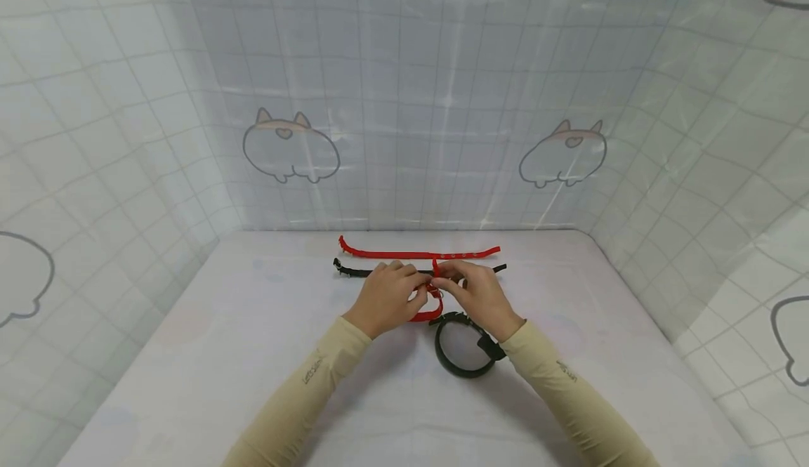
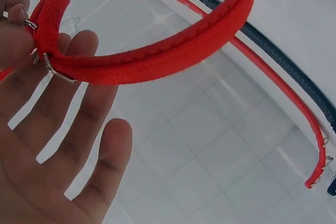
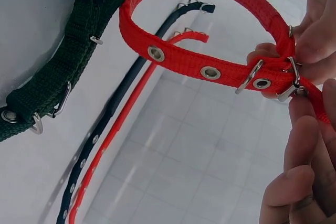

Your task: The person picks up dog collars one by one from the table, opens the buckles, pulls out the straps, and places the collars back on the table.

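Plainly, both hands are at work on one red collar (image 3: 181, 62), bent into a loop and held up over the middle of the tabletop (image 1: 221, 347). The left hand (image 1: 390, 295) pinches the band beside the metal buckle (image 3: 295, 72), its other fingers spread loosely. The right hand (image 1: 477, 295), fingers bent, grips the red strap end at the same buckle; how far that end has passed through is hard to tell, since fingertips cover part of it. Beyond the hands, a red strap (image 1: 398, 255) lies stretched out near the tabletop's far edge, with a black strap (image 1: 357, 272) just on its nearer side, roughly parallel. A dark green collar (image 1: 466, 373), curved into a ring, sits closer to the near edge, just beside the right sleeve (image 1: 562, 386).
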A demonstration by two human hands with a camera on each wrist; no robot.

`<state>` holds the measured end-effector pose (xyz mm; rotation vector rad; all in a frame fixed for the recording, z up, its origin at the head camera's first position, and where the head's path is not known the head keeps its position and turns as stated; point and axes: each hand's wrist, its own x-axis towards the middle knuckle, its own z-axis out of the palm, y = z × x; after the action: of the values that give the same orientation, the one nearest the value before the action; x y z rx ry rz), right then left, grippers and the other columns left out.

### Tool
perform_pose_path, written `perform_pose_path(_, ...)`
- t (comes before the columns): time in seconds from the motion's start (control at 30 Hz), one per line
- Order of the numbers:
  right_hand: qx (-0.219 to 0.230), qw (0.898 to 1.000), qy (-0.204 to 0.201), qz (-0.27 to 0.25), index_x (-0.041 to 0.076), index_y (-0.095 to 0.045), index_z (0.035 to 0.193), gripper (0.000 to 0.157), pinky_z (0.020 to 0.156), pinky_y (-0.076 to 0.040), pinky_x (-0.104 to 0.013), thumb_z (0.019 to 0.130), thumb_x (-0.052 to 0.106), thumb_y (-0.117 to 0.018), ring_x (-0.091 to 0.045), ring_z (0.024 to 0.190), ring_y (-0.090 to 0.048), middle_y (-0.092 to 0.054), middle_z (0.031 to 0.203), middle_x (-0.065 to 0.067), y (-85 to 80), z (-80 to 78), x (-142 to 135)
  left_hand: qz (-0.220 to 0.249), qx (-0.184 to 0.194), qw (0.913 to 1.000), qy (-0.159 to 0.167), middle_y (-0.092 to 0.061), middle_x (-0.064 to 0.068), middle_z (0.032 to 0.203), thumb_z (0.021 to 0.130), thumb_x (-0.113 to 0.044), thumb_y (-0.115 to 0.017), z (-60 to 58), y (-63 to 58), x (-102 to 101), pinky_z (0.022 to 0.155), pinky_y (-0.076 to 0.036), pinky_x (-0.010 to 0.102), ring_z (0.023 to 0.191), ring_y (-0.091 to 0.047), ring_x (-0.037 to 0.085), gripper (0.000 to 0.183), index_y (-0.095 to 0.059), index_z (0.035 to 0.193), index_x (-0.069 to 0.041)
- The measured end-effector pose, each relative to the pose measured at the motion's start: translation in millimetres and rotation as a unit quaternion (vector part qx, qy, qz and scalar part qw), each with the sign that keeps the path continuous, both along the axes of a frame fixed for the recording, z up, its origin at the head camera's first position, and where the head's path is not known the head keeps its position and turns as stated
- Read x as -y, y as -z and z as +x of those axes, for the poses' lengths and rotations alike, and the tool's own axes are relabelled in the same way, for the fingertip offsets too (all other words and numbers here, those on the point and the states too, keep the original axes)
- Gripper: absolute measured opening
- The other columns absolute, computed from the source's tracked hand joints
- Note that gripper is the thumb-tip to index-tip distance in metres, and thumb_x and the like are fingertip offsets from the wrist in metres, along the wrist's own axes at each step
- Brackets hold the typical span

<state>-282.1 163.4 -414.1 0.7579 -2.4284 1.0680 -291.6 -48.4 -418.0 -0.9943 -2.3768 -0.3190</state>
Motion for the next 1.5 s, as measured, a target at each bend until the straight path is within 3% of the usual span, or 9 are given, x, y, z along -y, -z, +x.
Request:
perform_pose_path(0.23, -0.002, 1.0, -0.004, -0.006, 0.011, -0.075, 0.111, 0.026, 0.065, -0.053, -0.027, 0.09, 0.025, -0.078, -0.007, 0.074, -0.061, -0.074, 0.092, 0.008, -2.3, 0.0, 2.7, -0.013, 0.008, 0.9997, 0.018, -0.075, -0.001, 0.098, 0.094, -0.04, -0.073, -3.2, 3.9, 1.0, 0.076, -0.052, 0.035, 0.09, -0.063, 0.019, 0.027, -0.078, 0.103, -0.016)
perform_pose_path(0.57, -0.008, 1.0, -0.014, -0.023, 0.012, -0.075, 0.113, 0.023, 0.065, -0.053, -0.028, 0.092, 0.021, -0.077, -0.006, 0.073, -0.062, -0.074, 0.093, 0.009, -4.3, -1.2, -0.6, 0.017, 0.003, 0.9989, 0.043, -0.075, -0.005, 0.092, 0.092, -0.037, -0.076, -10.1, 6.5, 7.4, 0.074, -0.053, 0.03, 0.083, -0.061, 0.016, 0.021, -0.081, 0.102, -0.019)
perform_pose_path(0.73, -0.013, 1.0, 0.006, -0.027, 0.013, -0.075, 0.115, 0.022, 0.065, -0.052, -0.029, 0.095, 0.021, -0.075, -0.007, 0.076, -0.062, -0.073, 0.094, 0.008, -4.5, -2.3, -9.4, 0.047, 0.009, 0.9976, 0.05, -0.074, -0.005, 0.086, 0.093, -0.035, -0.075, -13.4, 2.7, 14.7, 0.069, -0.051, 0.027, 0.076, -0.058, 0.014, 0.019, -0.081, 0.098, -0.017)
perform_pose_path(0.9, 0.038, 0.999, 0.019, -0.031, 0.018, -0.073, 0.117, 0.025, 0.073, -0.052, -0.035, 0.096, 0.032, -0.072, -0.007, 0.086, -0.064, -0.072, 0.098, 0.009, -3.0, -2.6, -17.1, 0.102, 0.04, 0.9923, 0.058, -0.074, -0.005, 0.091, 0.092, -0.029, -0.077, -15.9, -3.2, 23.3, 0.069, -0.051, 0.028, 0.079, -0.058, 0.014, 0.016, -0.081, 0.101, -0.017)
perform_pose_path(1.1, 0.112, 0.993, -0.018, -0.028, 0.022, -0.069, 0.118, 0.031, 0.084, -0.051, -0.043, 0.095, 0.043, -0.071, -0.006, 0.096, -0.066, -0.071, 0.102, 0.013, 0.8, -3.0, -16.8, 0.141, 0.091, 0.9836, 0.065, -0.073, -0.006, 0.093, 0.096, -0.031, -0.073, -14.5, -13.8, 28.5, 0.067, -0.05, 0.028, 0.082, -0.057, 0.011, 0.019, -0.08, 0.105, -0.016)
perform_pose_path(1.3, 0.124, 0.99, -0.036, -0.061, 0.019, -0.072, 0.112, 0.026, 0.083, -0.054, -0.042, 0.095, 0.039, -0.072, -0.011, 0.091, -0.067, -0.072, 0.1, 0.01, 2.2, -2.2, -9.1, 0.155, 0.108, 0.9786, 0.08, -0.073, -0.007, 0.096, 0.097, -0.033, -0.07, -13.0, -16.8, 25.7, 0.07, -0.052, 0.027, 0.086, -0.059, 0.01, 0.02, -0.08, 0.105, -0.017)
perform_pose_path(1.5, 0.158, 0.98, -0.038, -0.117, 0.018, -0.072, 0.109, 0.021, 0.085, -0.053, -0.043, 0.094, 0.031, -0.075, -0.017, 0.09, -0.067, -0.072, 0.103, 0.004, 2.9, -1.2, -4.4, 0.166, 0.13, 0.9734, 0.091, -0.072, -0.008, 0.1, 0.096, -0.031, -0.072, -12.2, -17.1, 22.7, 0.075, -0.054, 0.028, 0.091, -0.062, 0.009, 0.019, -0.079, 0.107, -0.016)
